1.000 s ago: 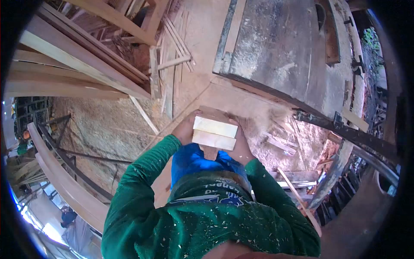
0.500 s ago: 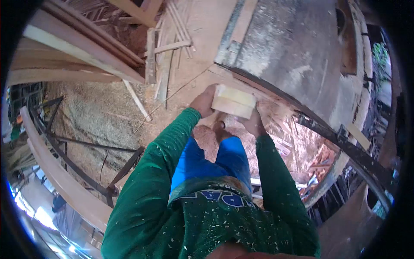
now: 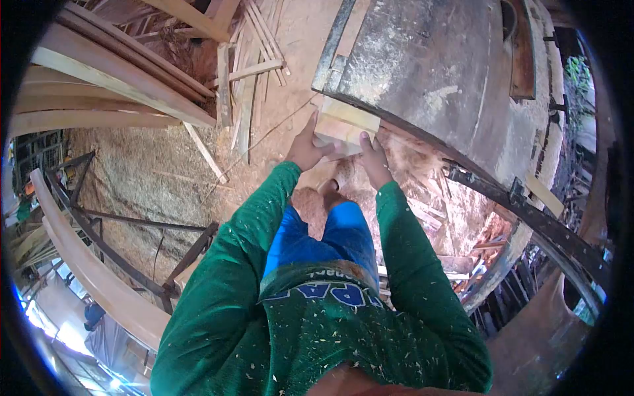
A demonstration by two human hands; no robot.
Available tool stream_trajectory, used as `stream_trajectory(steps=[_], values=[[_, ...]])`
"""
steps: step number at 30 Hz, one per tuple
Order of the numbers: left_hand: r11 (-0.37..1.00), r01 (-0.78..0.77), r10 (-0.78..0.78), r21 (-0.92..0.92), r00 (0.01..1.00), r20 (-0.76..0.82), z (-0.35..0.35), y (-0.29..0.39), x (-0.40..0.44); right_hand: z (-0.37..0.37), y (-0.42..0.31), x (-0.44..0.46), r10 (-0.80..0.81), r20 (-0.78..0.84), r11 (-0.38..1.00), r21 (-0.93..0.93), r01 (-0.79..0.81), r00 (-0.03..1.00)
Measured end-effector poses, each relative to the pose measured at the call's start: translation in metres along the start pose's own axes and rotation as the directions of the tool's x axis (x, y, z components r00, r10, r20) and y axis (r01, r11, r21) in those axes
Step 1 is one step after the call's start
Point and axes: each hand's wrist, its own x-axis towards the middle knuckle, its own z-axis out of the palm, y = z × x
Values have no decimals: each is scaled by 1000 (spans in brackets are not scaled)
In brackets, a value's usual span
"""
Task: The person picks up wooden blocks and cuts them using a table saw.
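A pale wooden block [image 3: 345,127] is held between both hands, right by the near edge of a dusty work table [image 3: 429,72]. My left hand [image 3: 306,146] grips its left end, thumb on the face toward me. On the right end, my right hand [image 3: 374,162] presses with the thumb and fingers. The block is tilted, so its top and near side both show. Whether its far edge touches the table I cannot tell.
Long planks [image 3: 119,72] are stacked at upper left, with thin offcuts [image 3: 247,79] beside them. A dark metal frame [image 3: 142,224] and a curved board [image 3: 99,277] stand at left. Wood shavings cover the ground. A dark metal rail [image 3: 528,214] runs along the right.
Both hands have moved the block up and forward, closer to the table edge. The block has tipped, showing more of its near side, and my thumbs now show on it.
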Motion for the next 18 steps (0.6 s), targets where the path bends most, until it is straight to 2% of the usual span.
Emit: stream_trajectory(steps=[2, 3, 5, 6, 8, 9, 10, 11, 13, 14, 17, 18], values=[[992, 108, -109, -70, 994, -20, 5, -2, 3, 0, 7, 0, 28, -62, 999, -31, -30, 998], [993, 66, -72, -100, 996, -53, 11, -3, 3, -1, 10, -3, 46, -95, 998, -49, -51, 994], [987, -4, -15, -159, 993, -119, 27, -10, -3, -10, 25, -1, -64, -65, 992, -115, 56, 996], [985, 35, -57, -168, 991, -123, 29, 0, -16, -15, 31, -8, -106, -46, 984, -146, 99, 993], [975, 116, -141, -188, 982, -129, 35, 16, -42, -27, 35, -29, -51, 102, 985, -157, 67, 993], [992, 49, -66, -117, 987, -147, 43, -1, -54, -34, 34, -37, -34, 174, 985, -161, 62, 984], [999, -25, 18, -41, 987, -161, 47, -28, -66, -40, 37, -44, -101, 248, 951, -259, 167, 963], [994, -103, 108, 39, 978, -176, 47, -44, -75, -43, 28, -55, -118, 303, 859, -447, 250, 946], [1000, -16, 15, -25, 997, -77, 37, -41, -111, -41, -2, -92, -107, 417, 562, -723, 401, 903], [998, 28, -29, -52, 999, -19, 30, -35, -130, -34, -2, -104, -127, 429, 562, -711, 422, 894], [992, 103, -95, -69, 989, 115, 11, -18, -167, -1, 37, -142, -302, 499, 319, -750, 579, 812], [991, 129, -133, 33, 968, 211, 4, -23, -172, 13, 51, -153, -331, 472, 325, -756, 568, 817]])
